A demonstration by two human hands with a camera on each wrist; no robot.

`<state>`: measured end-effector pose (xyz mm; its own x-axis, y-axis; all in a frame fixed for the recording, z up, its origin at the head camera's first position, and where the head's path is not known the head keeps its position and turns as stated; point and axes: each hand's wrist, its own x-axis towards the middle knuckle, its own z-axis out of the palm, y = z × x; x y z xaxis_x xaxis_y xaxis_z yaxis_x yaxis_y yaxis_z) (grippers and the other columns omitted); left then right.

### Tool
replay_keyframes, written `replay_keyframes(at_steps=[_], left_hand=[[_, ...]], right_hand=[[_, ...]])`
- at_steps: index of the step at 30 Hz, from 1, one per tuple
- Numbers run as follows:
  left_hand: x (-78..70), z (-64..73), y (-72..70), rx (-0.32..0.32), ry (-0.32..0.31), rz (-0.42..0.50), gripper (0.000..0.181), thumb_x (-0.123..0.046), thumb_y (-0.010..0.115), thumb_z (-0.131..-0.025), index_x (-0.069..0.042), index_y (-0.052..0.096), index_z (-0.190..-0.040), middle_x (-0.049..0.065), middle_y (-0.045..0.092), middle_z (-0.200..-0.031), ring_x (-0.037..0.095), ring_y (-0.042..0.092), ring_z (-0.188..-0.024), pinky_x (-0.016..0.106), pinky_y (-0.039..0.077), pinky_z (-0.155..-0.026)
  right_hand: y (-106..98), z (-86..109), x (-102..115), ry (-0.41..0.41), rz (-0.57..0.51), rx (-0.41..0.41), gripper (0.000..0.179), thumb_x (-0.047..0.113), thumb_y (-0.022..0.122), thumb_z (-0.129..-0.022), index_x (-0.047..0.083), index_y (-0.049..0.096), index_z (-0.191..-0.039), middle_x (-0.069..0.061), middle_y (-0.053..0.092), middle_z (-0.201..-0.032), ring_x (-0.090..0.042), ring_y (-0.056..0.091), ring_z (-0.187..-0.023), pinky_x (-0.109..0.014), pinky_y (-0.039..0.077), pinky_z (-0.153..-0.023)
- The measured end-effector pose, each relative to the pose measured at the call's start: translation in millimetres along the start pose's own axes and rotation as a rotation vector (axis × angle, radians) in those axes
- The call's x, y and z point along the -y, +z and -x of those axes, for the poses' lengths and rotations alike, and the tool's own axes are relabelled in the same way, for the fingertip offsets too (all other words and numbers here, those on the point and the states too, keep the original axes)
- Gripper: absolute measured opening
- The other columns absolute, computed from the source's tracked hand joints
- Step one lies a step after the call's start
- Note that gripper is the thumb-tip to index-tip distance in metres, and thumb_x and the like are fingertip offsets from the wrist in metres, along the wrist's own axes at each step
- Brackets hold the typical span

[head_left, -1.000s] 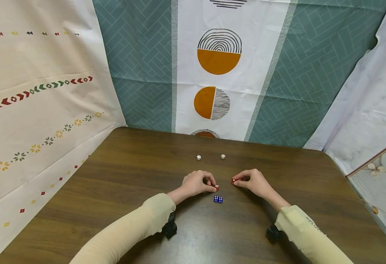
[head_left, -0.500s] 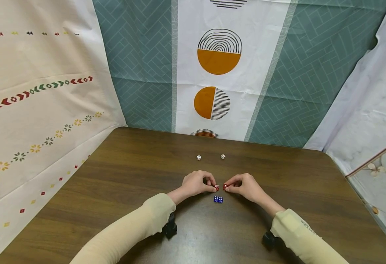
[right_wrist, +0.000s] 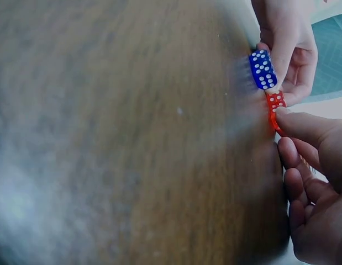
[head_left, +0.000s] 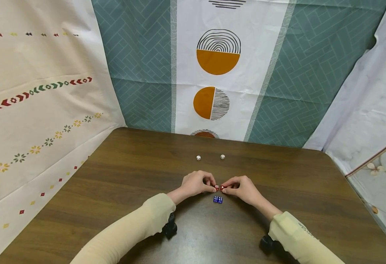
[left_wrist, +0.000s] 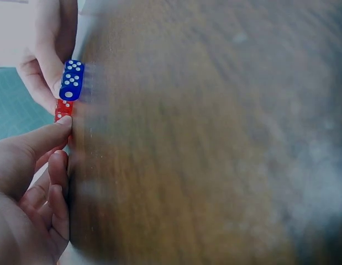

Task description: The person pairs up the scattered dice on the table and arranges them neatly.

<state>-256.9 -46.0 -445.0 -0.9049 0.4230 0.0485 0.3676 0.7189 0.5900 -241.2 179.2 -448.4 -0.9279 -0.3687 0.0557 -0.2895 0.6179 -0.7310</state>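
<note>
My left hand [head_left: 197,183] pinches a red die [head_left: 217,187] with white pips between thumb and finger, low at the table surface. Facing it from the right, my right hand [head_left: 244,190] pinches a second red die [head_left: 222,188]. The two red dice stand side by side with hardly any gap; whether they touch I cannot tell. Just nearer to me, two blue dice [head_left: 218,200] sit side by side on the table. In the right wrist view the blue dice [right_wrist: 263,70] stand in front of part of the left hand, above the red die [right_wrist: 275,105].
Two white dice [head_left: 198,158] lie apart from each other farther back on the brown wooden table [head_left: 140,165]. A patterned curtain [head_left: 140,73] hangs behind the table's far edge. Black cameras [head_left: 170,226] sit at both wrists.
My right hand has moved left and slightly toward me with its red die, bringing it up beside the other red die. The left hand and the blue dice have stayed in place.
</note>
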Motion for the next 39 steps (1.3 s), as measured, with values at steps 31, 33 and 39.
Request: replay_keyframes(at_steps=[31, 33, 39], left_hand=[[-2.1, -0.4, -1.2, 0.012, -0.010, 0.009, 0.013, -0.042, 0.081, -0.079, -0.036, 0.070, -0.083, -0.015, 0.057, -0.062, 0.003, 0.049, -0.054, 0.027, 0.031, -0.052], [-2.1, -0.3, -1.5, 0.010, -0.011, 0.008, 0.013, -0.042, 0.081, -0.079, -0.036, 0.070, -0.083, -0.015, 0.058, -0.063, 0.003, 0.049, -0.055, 0.027, 0.031, -0.053], [-2.3, 0.4, -0.9, 0.005, -0.012, 0.007, 0.013, -0.041, 0.081, -0.079, -0.035, 0.070, -0.084, -0.016, 0.057, -0.064, 0.003, 0.047, -0.057, 0.027, 0.031, -0.053]], right_hand=[[3.5, 1.9, 2.0, 0.017, -0.003, -0.018, 0.015, 0.027, 0.080, -0.083, 0.018, 0.078, -0.095, 0.002, 0.069, -0.081, -0.008, 0.052, -0.065, -0.022, 0.041, -0.058], [3.4, 1.8, 1.9, 0.016, -0.002, -0.020, 0.015, 0.027, 0.080, -0.083, 0.018, 0.078, -0.095, 0.001, 0.069, -0.081, -0.008, 0.052, -0.065, -0.022, 0.041, -0.058], [3.6, 1.9, 1.5, 0.014, -0.004, -0.021, 0.015, 0.027, 0.080, -0.082, 0.018, 0.078, -0.095, 0.002, 0.069, -0.081, -0.008, 0.051, -0.065, -0.022, 0.041, -0.058]])
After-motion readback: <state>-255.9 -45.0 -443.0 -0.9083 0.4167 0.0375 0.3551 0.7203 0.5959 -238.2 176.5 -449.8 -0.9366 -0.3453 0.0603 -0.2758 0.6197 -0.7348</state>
